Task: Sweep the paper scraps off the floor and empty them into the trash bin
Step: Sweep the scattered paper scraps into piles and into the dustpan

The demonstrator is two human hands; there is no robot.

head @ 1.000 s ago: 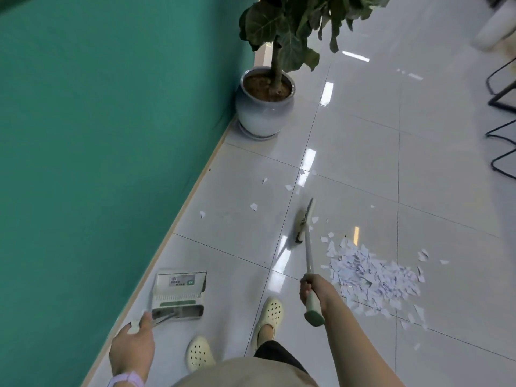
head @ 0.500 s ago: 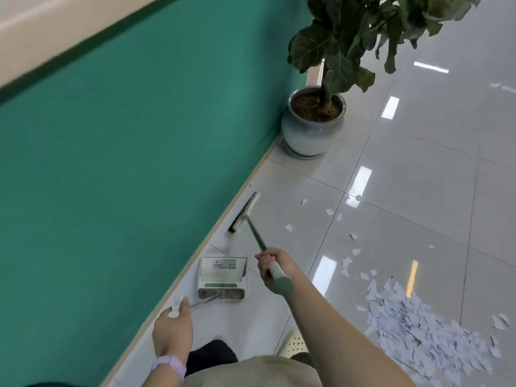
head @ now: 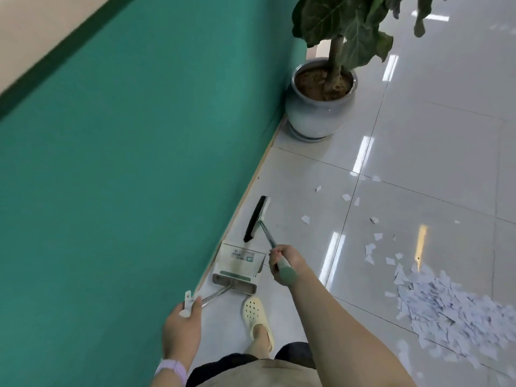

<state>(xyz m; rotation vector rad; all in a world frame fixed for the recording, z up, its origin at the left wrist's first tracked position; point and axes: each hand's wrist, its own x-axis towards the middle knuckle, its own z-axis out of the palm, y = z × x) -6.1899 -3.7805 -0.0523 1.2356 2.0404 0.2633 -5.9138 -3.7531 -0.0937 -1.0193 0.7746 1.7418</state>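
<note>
My right hand (head: 284, 263) grips the green end of a broom handle (head: 287, 273). The flat black broom head (head: 255, 219) rests on the floor close to the wall, just beyond the dustpan. My left hand (head: 183, 322) holds the white grip of the dustpan's metal handle (head: 215, 296). The grey dustpan (head: 238, 268) stands on the floor by the baseboard. A big pile of white paper scraps (head: 452, 311) lies on the tiles at the right. Loose scraps (head: 374, 247) are scattered between the pile and the broom. No trash bin is in view.
A teal wall (head: 134, 163) runs along the left. A potted plant in a pale glazed pot (head: 318, 113) stands against it further ahead. My foot in a cream clog (head: 255, 314) is just behind the dustpan. Glossy white tiles stretch to the right.
The broom head has swung left from beside the scrap pile to the wall, then drawn in close to the dustpan. My view turned left, shifting the pile to the right edge.
</note>
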